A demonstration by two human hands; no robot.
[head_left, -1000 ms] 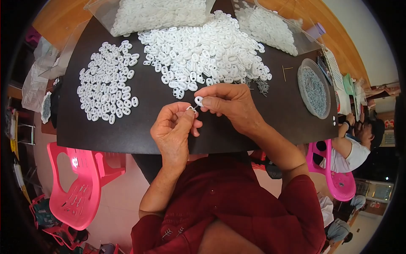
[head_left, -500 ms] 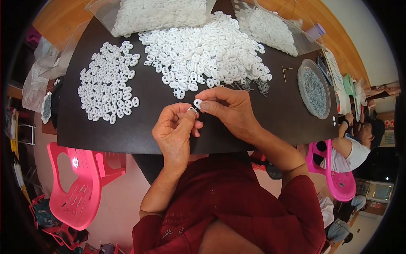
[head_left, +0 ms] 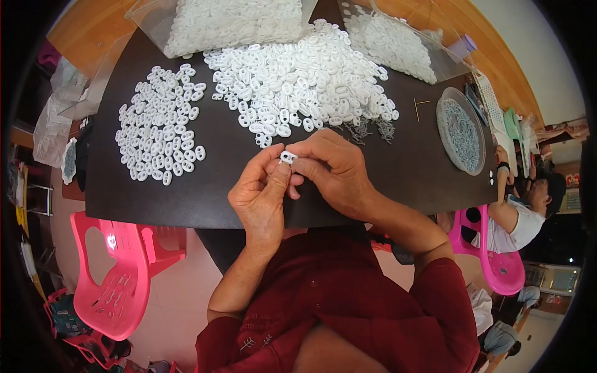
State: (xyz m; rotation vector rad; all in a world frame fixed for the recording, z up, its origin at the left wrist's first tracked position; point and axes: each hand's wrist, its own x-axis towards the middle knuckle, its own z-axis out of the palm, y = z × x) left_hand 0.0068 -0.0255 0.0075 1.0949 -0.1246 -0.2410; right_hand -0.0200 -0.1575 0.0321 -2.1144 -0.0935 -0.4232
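Between my fingertips sits a small white plastic piece [head_left: 288,157] with a dark hole showing. My left hand [head_left: 264,193] pinches it from the left, thumb on top. From the right, the thumb and forefinger of my right hand [head_left: 333,165] close on it too. Just beyond my hands lies a large heap of white oval pieces with holes [head_left: 292,81]. Small grey pins [head_left: 367,130] lie at the heap's near right edge. To the left, a separate spread of similar white oval pieces [head_left: 158,124] rests on the dark table [head_left: 205,180].
Clear bins of white parts [head_left: 236,25] [head_left: 398,46] stand at the back. A round tub of grey pins [head_left: 461,137] is at the right, near a thin brass-coloured rod [head_left: 417,110]. Pink chairs [head_left: 115,273] [head_left: 502,270] flank the table; another person [head_left: 519,217] sits at right.
My hands have come together. The white piece in my right fingers, held apart before, now meets the one in my left. The heaps look the same.
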